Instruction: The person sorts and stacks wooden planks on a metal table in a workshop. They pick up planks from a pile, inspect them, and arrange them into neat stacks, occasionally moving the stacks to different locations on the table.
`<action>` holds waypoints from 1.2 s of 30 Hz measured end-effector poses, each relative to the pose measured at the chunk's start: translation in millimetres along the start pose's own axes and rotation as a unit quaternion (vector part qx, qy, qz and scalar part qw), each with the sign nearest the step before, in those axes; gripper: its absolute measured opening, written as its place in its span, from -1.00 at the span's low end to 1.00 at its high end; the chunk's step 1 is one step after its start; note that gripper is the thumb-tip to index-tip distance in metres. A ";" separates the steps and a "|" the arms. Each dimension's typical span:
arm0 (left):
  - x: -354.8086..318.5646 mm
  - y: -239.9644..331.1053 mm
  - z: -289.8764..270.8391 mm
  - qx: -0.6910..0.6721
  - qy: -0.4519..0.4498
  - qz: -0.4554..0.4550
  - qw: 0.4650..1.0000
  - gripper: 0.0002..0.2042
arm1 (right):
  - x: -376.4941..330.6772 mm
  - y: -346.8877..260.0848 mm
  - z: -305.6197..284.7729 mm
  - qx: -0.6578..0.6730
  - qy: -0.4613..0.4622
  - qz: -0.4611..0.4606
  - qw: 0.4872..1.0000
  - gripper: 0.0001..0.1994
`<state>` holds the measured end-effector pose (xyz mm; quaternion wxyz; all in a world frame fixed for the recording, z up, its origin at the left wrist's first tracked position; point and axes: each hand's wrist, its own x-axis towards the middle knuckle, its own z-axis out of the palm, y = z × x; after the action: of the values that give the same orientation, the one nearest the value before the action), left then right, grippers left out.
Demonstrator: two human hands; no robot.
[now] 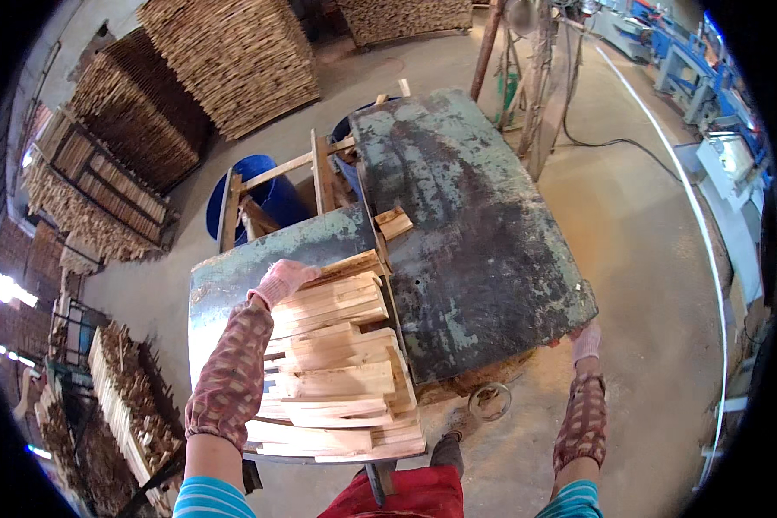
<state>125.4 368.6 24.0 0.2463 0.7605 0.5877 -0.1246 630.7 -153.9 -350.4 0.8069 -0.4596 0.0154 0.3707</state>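
The stack of short wooden boards (pixel 337 371) lies on the near left part of the green metal bench (pixel 483 259); stiff, light, splintery, probably best gripped by the ends. Left hand (pixel 281 281) rests fingers flat on its far end. Right hand (pixel 586 342) touches the bench edge, fingers' state unclear. One loose block (pixel 394 223) lies beyond.

Both hands wear pale pink knit gloves, left grip (pixel 281 281) and right grip (pixel 586 343); patterned red-brown oversleeves cover the forearms, teal-striped sleeves above, red trousers at lower centre
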 end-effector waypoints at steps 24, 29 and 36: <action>-99.5 -46.6 63.5 -0.070 0.005 0.110 0.991 -0.67 | 57.1 -1.3 -3.1 -0.711 0.155 0.159 0.667 -0.64; -127.4 -49.9 65.1 -0.016 0.069 0.229 0.971 -0.76 | -66.4 33.3 -0.4 -0.509 0.144 0.017 0.848 -0.64; -89.2 -46.0 39.2 0.025 0.042 0.327 0.944 -0.71 | -391.6 3.6 123.4 -0.149 0.082 0.113 0.979 -0.58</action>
<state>60.5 282.6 23.0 0.2295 0.9214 0.3131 -0.0195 305.7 -288.6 -138.7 0.6780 -0.5992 0.0780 0.4186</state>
